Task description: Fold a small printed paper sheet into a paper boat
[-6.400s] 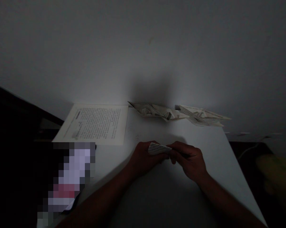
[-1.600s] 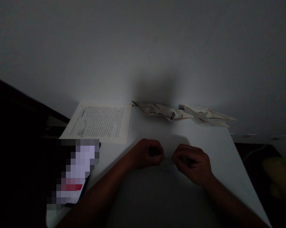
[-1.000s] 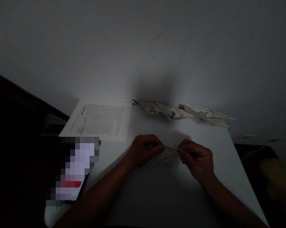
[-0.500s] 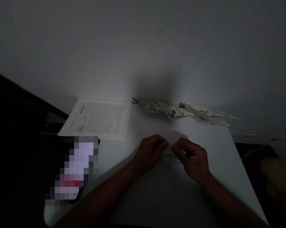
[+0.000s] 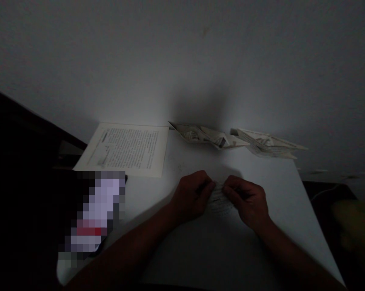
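In dim light, my left hand (image 5: 192,195) and my right hand (image 5: 248,201) meet over the middle of a white table (image 5: 285,190). Both pinch a small folded piece of printed paper (image 5: 219,199) held between them, just above the tabletop. Fingers of both hands are curled closed on its upper edge. Much of the paper is hidden behind my fingers.
A printed sheet (image 5: 126,148) lies flat at the table's back left. Two folded paper boats (image 5: 206,136) (image 5: 265,143) sit against the white wall at the back. A blurred-out object (image 5: 94,214) rests at the left edge. Dark floor lies beyond the right edge.
The folded paper was pulled open between my hands a second ago; now my hands have come back together and the paper is bunched smaller between them.
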A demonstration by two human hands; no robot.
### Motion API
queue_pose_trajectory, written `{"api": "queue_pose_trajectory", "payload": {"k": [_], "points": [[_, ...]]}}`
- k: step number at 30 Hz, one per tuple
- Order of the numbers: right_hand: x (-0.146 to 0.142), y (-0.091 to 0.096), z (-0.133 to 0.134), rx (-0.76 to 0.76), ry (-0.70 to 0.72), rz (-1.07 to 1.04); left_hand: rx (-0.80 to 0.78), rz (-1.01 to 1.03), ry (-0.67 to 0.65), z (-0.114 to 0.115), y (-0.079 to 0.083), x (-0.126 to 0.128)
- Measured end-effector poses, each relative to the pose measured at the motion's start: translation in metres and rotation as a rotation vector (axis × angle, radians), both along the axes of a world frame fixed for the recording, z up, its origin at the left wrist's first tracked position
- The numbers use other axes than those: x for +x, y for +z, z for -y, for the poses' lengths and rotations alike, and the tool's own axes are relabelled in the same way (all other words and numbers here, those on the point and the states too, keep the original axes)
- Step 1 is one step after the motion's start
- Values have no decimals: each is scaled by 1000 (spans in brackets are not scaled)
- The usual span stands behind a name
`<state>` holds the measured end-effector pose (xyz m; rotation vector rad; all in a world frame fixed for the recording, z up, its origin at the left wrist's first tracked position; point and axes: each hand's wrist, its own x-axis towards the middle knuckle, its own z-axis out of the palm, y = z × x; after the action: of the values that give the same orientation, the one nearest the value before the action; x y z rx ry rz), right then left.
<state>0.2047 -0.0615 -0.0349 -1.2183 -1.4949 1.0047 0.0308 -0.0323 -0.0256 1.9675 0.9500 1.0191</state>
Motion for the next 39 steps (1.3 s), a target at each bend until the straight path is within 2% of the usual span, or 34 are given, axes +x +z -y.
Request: {"api": "queue_pose_trajectory", "payload": {"k": [3,6,13,18,23,30,35,37,39], "points": [[1,-1,0,-28,33,4,9,-30,-50,0,-2,0],[-1,-1,1,-37,8,43,-9,-40,-82,0,-5,1],[-6,0,2,-52,-139,-56,-106,-30,-78,-4,-3,4],[-2,0,-1,-105,-327,-197,-106,-67,-70,-3,-4,2],[1,-2,-4,-125,-321,-202,-110,-41,-41,-4,-2,2],[2,-5,-4,-108,-321,-200,-193,9,-34,-4,-1,-1],[3,-8,-5,-142,-323,-250,-296,125,73,-5,-4,-4],[5,-11,-4,-152,-323,-274,-270,168,35,-6,-3,-7],[6,-14,-4,-175,-316,-299,-174,171,-80,-6,-3,-9]]}}
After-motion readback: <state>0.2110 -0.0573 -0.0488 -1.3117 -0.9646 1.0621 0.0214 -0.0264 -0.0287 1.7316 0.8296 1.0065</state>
